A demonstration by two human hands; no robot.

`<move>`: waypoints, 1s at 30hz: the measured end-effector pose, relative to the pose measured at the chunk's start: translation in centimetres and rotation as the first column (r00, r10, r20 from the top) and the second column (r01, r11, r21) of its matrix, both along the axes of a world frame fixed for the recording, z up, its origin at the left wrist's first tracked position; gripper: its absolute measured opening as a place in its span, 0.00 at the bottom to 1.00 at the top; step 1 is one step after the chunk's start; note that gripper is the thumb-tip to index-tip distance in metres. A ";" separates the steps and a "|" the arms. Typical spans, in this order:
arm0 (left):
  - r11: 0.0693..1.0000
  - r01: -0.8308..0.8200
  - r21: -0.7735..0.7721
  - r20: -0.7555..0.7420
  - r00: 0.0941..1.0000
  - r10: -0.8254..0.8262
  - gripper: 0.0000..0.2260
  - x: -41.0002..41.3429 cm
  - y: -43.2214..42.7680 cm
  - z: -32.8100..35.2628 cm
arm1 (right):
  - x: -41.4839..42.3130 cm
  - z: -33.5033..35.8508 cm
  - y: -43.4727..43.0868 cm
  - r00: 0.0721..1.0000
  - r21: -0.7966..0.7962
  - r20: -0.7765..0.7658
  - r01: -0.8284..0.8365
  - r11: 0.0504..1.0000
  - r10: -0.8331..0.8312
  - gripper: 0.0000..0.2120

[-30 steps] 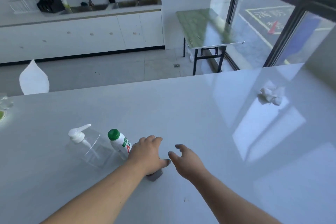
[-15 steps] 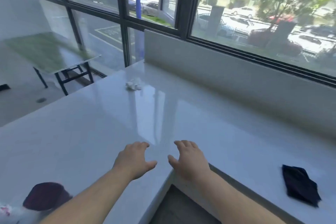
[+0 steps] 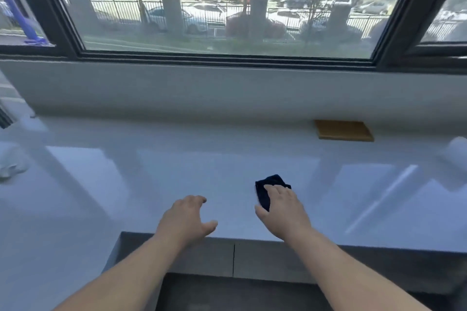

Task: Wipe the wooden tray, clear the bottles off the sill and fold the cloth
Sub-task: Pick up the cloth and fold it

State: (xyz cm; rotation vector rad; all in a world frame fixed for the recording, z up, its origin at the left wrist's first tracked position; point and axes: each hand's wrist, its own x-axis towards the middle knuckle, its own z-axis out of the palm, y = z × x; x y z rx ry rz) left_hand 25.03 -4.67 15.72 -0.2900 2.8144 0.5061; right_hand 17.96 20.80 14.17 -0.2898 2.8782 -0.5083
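Note:
A small dark navy cloth (image 3: 267,188) lies bunched on the white counter (image 3: 177,171) in front of the window. My right hand (image 3: 281,212) rests on its near half, fingers spread over it and the thumb at its left edge. My left hand (image 3: 185,219) hovers at the counter's front edge, left of the cloth, fingers apart and holding nothing. A flat wooden tray (image 3: 343,130) lies at the back right against the low wall under the window. No bottles are in view.
A crumpled white tissue (image 3: 10,165) lies at the far left of the counter. A pale blurred object (image 3: 457,153) sits at the right edge. The grey sill wall (image 3: 227,91) and dark window frame close off the back.
My view has swung right from the bottles on the counter to the window side. My right hand has come down onto the dark cloth; my left hand has let go of what it covered.

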 end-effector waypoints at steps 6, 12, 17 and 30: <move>0.996 0.075 -0.047 0.056 0.996 -0.073 0.33 -7.9 8.6 -2.6 | -5.5 -2.4 9.5 0.992 0.016 0.094 0.086 0.996 -0.087 0.33; 0.992 0.113 -0.052 0.124 0.987 -0.106 0.33 -13.1 13.3 -5.8 | -8.6 -5.3 12.0 0.960 -0.047 0.241 0.156 0.987 -0.141 0.32; 0.992 -0.062 0.111 0.239 0.970 0.034 0.36 -15.9 13.6 -9.0 | -11.1 -7.4 10.4 0.868 -0.218 0.428 0.370 0.903 -0.252 0.32; 0.948 -0.044 0.314 0.218 0.976 -0.027 0.32 -22.8 11.9 -14.2 | -16.5 -11.3 6.2 0.680 -0.093 0.599 0.583 0.807 -0.422 0.24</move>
